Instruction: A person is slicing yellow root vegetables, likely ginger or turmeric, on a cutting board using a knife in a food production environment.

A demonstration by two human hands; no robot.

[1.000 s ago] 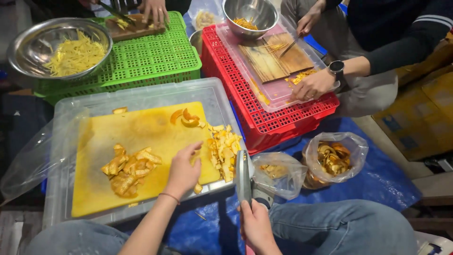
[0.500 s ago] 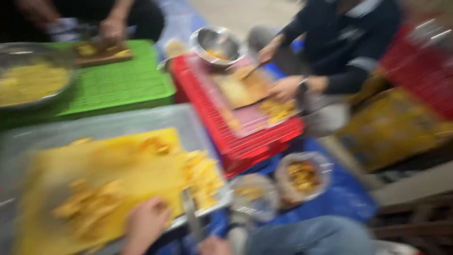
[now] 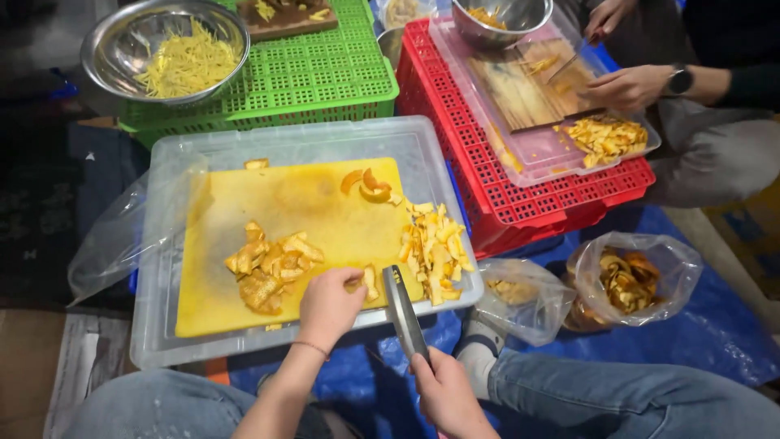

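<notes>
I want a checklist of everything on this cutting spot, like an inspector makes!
Surface: yellow cutting board on an upturned clear bin.
Job's things: peel piece under the left hand; knife in the right hand.
Clutter: peel heaps and on the board, bags of peel, steel bowl of shreds.
Grippers: left pinches the peel piece, right grips the knife handle.
Cables: nothing seen.
Surroundings: green crate, red crate, another person's hands, blue tarp.
</notes>
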